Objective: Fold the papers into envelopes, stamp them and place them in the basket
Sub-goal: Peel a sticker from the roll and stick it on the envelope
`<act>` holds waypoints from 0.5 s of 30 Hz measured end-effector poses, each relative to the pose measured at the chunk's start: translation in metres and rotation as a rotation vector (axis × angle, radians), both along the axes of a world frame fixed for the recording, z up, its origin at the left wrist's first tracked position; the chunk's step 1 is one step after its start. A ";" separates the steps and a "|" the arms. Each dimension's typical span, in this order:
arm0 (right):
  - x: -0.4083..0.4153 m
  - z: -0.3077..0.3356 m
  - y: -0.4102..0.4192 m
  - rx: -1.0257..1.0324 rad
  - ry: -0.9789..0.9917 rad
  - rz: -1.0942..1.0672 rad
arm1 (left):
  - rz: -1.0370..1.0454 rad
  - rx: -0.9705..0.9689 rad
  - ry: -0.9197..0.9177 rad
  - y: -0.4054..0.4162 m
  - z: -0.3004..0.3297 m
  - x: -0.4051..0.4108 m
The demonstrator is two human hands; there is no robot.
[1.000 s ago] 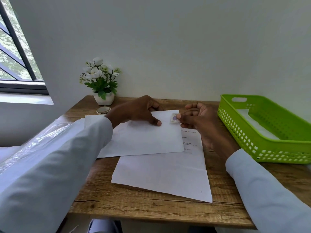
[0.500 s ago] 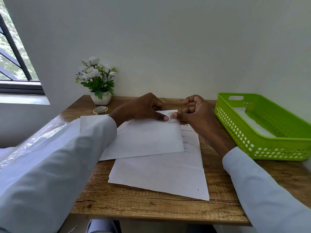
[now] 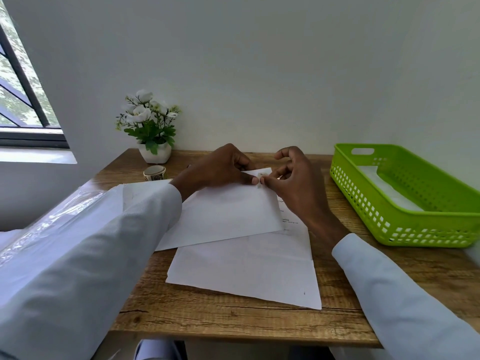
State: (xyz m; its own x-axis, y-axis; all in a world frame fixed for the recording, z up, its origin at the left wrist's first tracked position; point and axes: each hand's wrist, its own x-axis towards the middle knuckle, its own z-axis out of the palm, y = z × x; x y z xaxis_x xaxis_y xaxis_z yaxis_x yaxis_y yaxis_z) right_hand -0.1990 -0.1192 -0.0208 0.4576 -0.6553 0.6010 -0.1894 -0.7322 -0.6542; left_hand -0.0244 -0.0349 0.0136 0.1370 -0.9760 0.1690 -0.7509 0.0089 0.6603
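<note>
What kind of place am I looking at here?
Probably a small home or office desk: a wooden table against a plain wall, a window, a potted plant and a green basket.
</note>
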 end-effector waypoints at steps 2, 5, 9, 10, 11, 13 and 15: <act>0.000 0.001 -0.001 -0.023 0.005 -0.026 | 0.003 0.002 0.026 0.001 0.000 0.001; -0.001 0.001 -0.003 -0.009 -0.012 -0.003 | -0.008 0.004 0.049 0.003 0.000 0.001; -0.001 -0.002 -0.006 0.015 -0.042 0.023 | -0.018 0.005 0.084 0.006 0.004 -0.002; -0.001 -0.003 -0.007 0.078 -0.045 0.037 | -0.024 0.005 0.092 0.007 0.004 -0.002; -0.002 -0.002 -0.009 0.186 -0.053 0.076 | -0.030 0.008 0.099 0.007 0.005 -0.002; -0.002 -0.002 -0.009 0.424 -0.098 0.220 | -0.044 0.026 0.101 0.008 0.007 -0.002; -0.004 -0.003 -0.009 0.519 -0.135 0.296 | -0.052 0.052 0.080 0.008 0.008 -0.005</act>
